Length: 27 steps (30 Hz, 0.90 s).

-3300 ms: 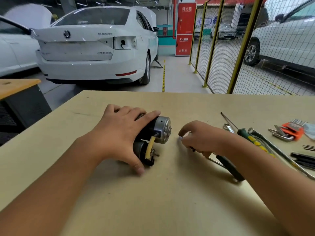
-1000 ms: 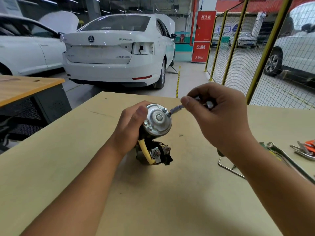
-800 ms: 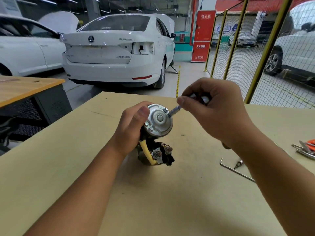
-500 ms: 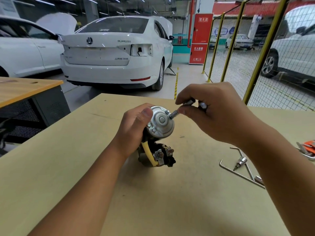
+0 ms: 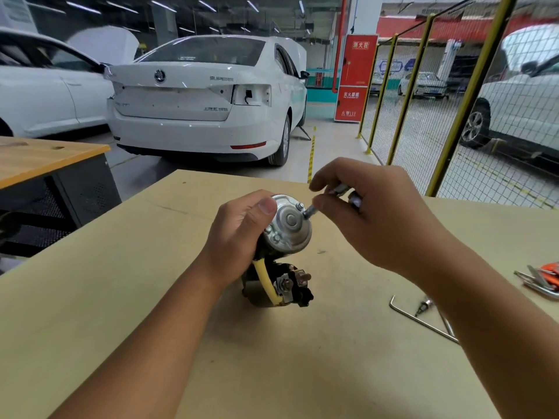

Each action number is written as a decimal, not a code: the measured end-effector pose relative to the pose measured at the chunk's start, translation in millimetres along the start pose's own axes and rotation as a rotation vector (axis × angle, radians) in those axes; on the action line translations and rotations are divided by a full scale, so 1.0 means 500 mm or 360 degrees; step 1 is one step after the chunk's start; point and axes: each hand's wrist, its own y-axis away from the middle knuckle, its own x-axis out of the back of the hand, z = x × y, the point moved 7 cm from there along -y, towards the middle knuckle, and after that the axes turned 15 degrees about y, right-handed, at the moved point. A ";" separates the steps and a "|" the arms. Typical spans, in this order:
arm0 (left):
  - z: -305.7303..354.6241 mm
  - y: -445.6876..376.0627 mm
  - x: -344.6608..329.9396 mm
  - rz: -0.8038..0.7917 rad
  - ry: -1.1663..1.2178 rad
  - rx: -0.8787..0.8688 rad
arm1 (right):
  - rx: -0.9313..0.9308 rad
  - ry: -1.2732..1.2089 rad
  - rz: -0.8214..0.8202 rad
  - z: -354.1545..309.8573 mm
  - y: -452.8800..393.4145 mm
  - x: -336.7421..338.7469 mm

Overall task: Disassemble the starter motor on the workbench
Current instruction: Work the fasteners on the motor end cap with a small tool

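Note:
The starter motor [image 5: 287, 228] stands tilted on the workbench [image 5: 151, 297], its silver round end cap facing me. Below the cap sit a black solenoid with terminal studs and a yellow cable [image 5: 266, 282]. My left hand [image 5: 239, 234] grips the motor body from the left, thumb on the cap's rim. My right hand [image 5: 372, 219] is closed on a small metal driver tool [image 5: 311, 210] whose tip meets a bolt at the cap's upper right edge. Most of the tool is hidden in my fingers.
A long L-shaped hex key [image 5: 420, 322] and a small bit [image 5: 422, 306] lie on the bench to the right. An orange hex key set [image 5: 544, 279] sits at the right edge. A white car [image 5: 196, 101] and yellow mesh fence [image 5: 453, 101] stand beyond the bench.
The motor went from lying on the bench under my left hand to standing with its cap toward me. My right hand rose from the bench and set the tool on a cap bolt.

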 end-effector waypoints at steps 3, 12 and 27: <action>0.003 -0.002 -0.001 0.0015 -0.0019 -0.0014 | 0.0069 0.0106 -0.0107 0.000 -0.003 0.005; 0.004 -0.001 -0.002 0.0068 -0.0114 0.0025 | -0.0183 0.0532 -0.0293 0.005 -0.004 -0.027; 0.008 -0.001 -0.024 0.0008 -0.0189 0.0109 | -0.0282 0.0516 -0.0422 0.010 0.001 -0.015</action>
